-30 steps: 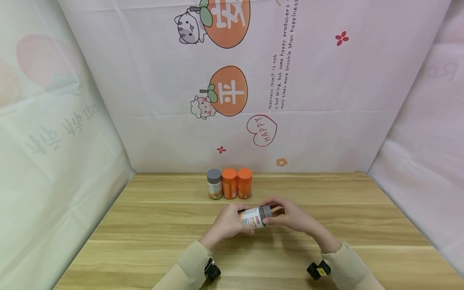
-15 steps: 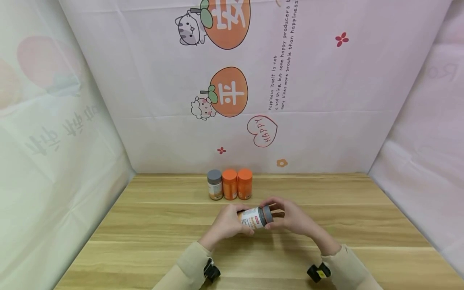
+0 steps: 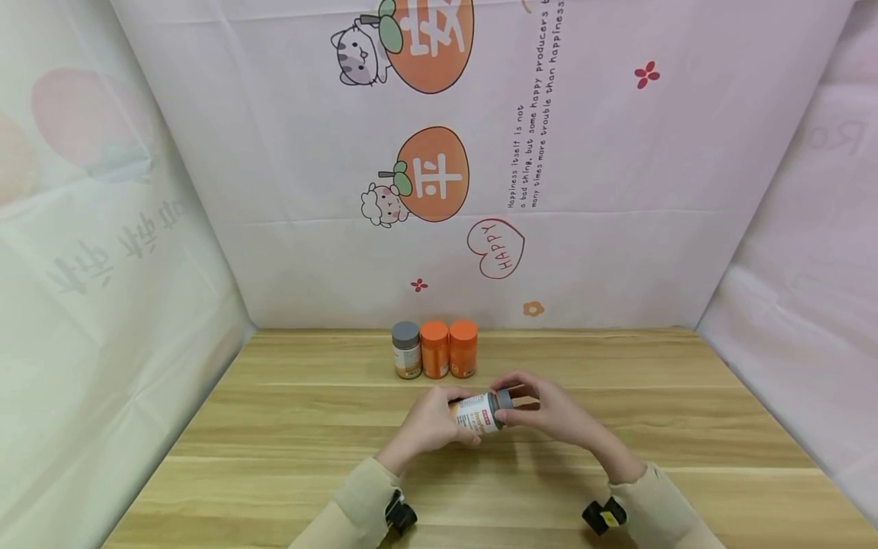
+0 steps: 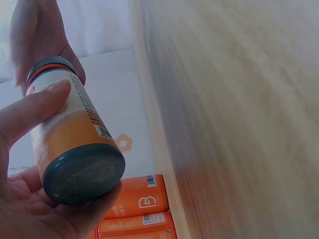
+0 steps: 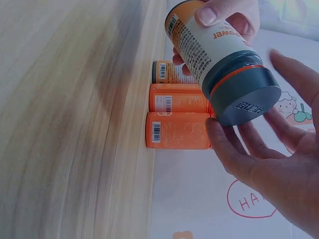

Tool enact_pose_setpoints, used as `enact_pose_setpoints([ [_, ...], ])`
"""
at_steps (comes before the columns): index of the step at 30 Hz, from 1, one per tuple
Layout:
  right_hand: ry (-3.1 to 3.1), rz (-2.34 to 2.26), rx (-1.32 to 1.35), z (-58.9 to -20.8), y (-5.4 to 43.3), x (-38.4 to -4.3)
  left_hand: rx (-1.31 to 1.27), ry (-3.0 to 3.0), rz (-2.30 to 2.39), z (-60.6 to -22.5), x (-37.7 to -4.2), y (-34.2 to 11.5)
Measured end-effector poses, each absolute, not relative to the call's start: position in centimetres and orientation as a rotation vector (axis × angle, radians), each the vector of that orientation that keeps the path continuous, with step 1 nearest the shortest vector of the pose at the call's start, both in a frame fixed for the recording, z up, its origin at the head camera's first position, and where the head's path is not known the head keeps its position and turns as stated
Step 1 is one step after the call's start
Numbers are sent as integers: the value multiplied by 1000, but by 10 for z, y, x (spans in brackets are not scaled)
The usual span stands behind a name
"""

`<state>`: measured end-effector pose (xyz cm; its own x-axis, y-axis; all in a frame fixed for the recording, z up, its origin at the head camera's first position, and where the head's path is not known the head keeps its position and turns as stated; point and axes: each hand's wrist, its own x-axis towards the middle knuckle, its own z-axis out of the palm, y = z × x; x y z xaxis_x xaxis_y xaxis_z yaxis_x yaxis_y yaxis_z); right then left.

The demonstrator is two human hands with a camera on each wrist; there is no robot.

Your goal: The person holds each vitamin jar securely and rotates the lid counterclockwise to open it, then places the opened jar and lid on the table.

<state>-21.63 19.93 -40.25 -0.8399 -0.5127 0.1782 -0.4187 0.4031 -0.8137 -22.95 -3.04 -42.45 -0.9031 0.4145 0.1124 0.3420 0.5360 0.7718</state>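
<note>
A pill bottle with a white and orange label lies tilted in the air, its grey cap pointing right. My left hand grips the bottle's body, thumb across the label and fingers beneath, as the left wrist view shows. Around the cap curls my right hand; a fingertip is at the cap's edge, and the thumb, blurred, is close to its other side. An orange ring shows between cap and neck.
Behind the hands, against the patterned cloth wall, stand a grey-capped bottle and two orange bottles, a middle one and a right one, side by side. Wooden table runs underneath.
My right thumb and fingers have shifted around the cap, the thumb dipping lower and then rising again. The left hand keeps holding the bottle in about the same place.
</note>
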Motion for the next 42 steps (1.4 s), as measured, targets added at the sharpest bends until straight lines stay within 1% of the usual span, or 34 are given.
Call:
enact_pose_setpoints([
  [11,2499,-1312,-484,-394,194,-217,679,2698,1305,-424,-229,-28],
  [16,2457,-1323,-399,-393,194,-216,676,2703,1303,-424,-229,-28],
  [22,2448,-1338,-428,-392,195,-214,682,2710,1301,-424,-229,-28],
  [36,2439,-1386,-629,-396,200,-215,671,2700,1304,-426,-230,-29],
  [42,2468,-1391,-644,-399,201,-215,669,2686,1321,-426,-230,-29],
])
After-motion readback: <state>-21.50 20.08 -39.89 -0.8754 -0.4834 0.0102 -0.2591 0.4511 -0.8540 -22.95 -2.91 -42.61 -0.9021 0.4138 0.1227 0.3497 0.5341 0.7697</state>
